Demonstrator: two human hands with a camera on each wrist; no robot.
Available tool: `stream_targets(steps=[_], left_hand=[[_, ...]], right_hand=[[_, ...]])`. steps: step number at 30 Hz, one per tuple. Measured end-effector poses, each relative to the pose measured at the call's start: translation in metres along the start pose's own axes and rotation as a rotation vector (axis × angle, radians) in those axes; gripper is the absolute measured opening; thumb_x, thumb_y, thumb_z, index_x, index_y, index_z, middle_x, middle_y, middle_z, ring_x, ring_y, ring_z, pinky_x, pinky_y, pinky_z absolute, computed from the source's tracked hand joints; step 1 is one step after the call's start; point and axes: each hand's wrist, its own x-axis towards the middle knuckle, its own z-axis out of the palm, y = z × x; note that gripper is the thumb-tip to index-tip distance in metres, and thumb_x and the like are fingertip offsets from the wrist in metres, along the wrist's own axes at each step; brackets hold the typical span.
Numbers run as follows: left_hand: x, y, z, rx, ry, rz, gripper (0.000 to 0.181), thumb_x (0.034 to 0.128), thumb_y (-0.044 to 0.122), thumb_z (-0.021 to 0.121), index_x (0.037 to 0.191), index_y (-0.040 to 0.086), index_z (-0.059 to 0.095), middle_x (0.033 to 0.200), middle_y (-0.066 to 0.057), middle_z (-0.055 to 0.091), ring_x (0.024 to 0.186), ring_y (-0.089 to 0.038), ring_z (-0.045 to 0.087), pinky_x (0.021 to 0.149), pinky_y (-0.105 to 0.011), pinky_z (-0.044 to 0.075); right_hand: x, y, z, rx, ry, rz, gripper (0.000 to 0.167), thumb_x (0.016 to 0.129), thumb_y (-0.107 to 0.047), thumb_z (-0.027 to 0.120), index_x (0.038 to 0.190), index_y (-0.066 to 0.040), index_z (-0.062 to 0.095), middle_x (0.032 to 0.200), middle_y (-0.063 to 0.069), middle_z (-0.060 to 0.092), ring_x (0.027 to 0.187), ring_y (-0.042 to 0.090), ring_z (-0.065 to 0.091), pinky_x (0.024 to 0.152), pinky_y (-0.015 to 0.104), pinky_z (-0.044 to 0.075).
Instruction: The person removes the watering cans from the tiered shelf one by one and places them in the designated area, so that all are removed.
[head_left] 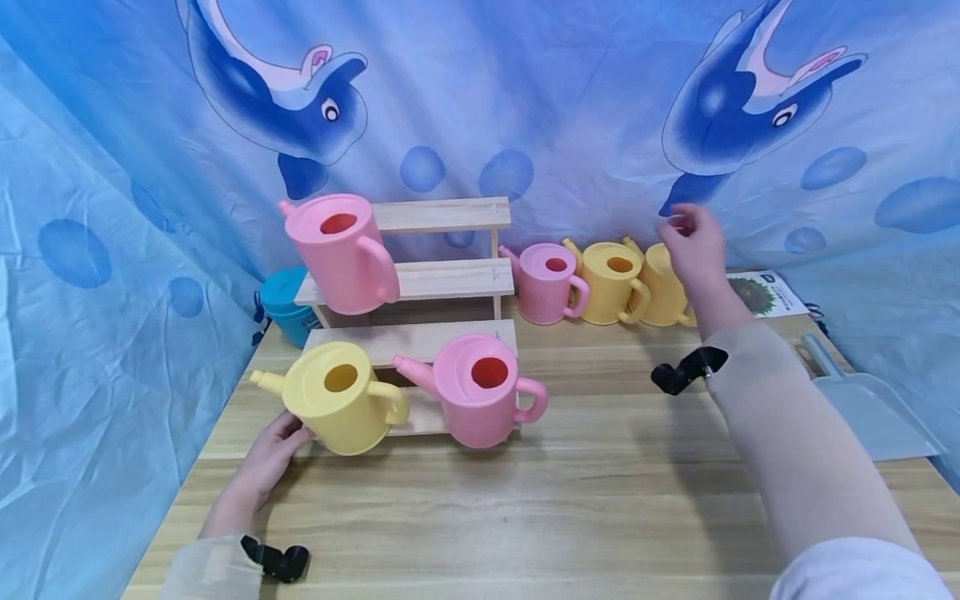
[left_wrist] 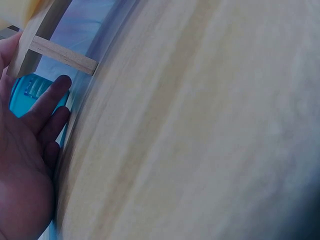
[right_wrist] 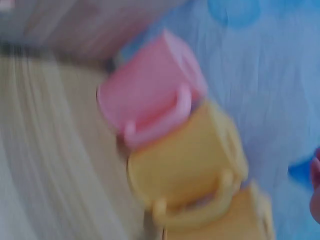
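My left hand (head_left: 273,454) is at the lower left end of the stepped wooden shelf (head_left: 442,212). In the left wrist view its thumb touches a board's end, while the other fingers (left_wrist: 47,102) extend loosely below. Just above this hand, a yellow watering can (head_left: 337,408) stands on the shelf, beside a pink watering can (head_left: 480,400). Another pink watering can (head_left: 341,258) stands higher up. My right hand (head_left: 693,246) hovers, fingers loosely bent and holding nothing, in front of the rightmost yellow watering can (head_left: 660,287), partly hiding it.
Left of that can stand another yellow watering can (head_left: 609,287) and a pink one (head_left: 546,287). A teal container (head_left: 288,304) is behind the shelf's left side. At right lie a grey-blue dustpan (head_left: 870,408) and a printed sheet (head_left: 772,294). Blue curtains surround the table.
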Motion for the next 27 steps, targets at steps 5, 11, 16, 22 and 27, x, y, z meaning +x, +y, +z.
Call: stream_targets(steps=[5, 11, 16, 22, 27], left_hand=[[0.000, 0.001, 0.000, -0.024, -0.002, -0.001, 0.056, 0.0959, 0.031, 0.053, 0.138, -0.003, 0.037, 0.143, -0.023, 0.035, 0.131, -0.038, 0.027, 0.102, -0.055, 0.024], [-0.001, 0.001, 0.000, -0.032, -0.004, -0.002, 0.057, 0.0957, 0.031, 0.053, 0.139, -0.002, 0.036, 0.143, -0.023, 0.034, 0.131, -0.039, 0.026, 0.102, -0.057, 0.022], [-0.001, 0.002, 0.000, -0.006, 0.004, -0.012, 0.056, 0.0962, 0.033, 0.052, 0.138, 0.000, 0.038, 0.142, -0.021, 0.037, 0.127, -0.028, 0.032, 0.100, -0.034, 0.031], [-0.002, 0.001, 0.001, 0.012, 0.020, 0.010, 0.053, 0.0962, 0.033, 0.052, 0.136, 0.000, 0.041, 0.138, -0.020, 0.040, 0.115, -0.002, 0.036, 0.088, -0.015, 0.032], [-0.003, 0.000, 0.002, 0.014, 0.019, 0.013, 0.052, 0.0963, 0.032, 0.052, 0.136, 0.000, 0.041, 0.138, -0.020, 0.040, 0.114, 0.000, 0.036, 0.088, -0.015, 0.032]], right_hand=[[-0.007, -0.038, 0.030, 0.180, -0.145, 0.007, 0.048, 0.092, -0.026, 0.058, 0.136, -0.012, 0.044, 0.108, 0.003, 0.054, 0.093, 0.016, 0.056, 0.093, 0.038, 0.043], [-0.019, -0.069, 0.060, 0.172, -0.304, 0.005, 0.047, 0.093, -0.029, 0.058, 0.137, -0.018, 0.044, 0.122, 0.011, 0.054, 0.103, 0.025, 0.055, 0.096, 0.043, 0.041], [-0.028, -0.088, 0.084, 0.155, -0.407, -0.029, 0.044, 0.093, -0.026, 0.058, 0.134, -0.015, 0.046, 0.124, 0.011, 0.054, 0.104, 0.025, 0.056, 0.094, 0.039, 0.043], [-0.046, -0.105, 0.114, 0.169, -0.545, -0.091, 0.044, 0.092, -0.022, 0.059, 0.134, -0.013, 0.046, 0.120, 0.010, 0.055, 0.098, 0.027, 0.059, 0.088, 0.038, 0.046], [-0.062, -0.123, 0.134, 0.192, -0.647, -0.107, 0.044, 0.091, -0.021, 0.062, 0.132, -0.011, 0.048, 0.112, 0.011, 0.058, 0.094, 0.026, 0.059, 0.088, 0.037, 0.046]])
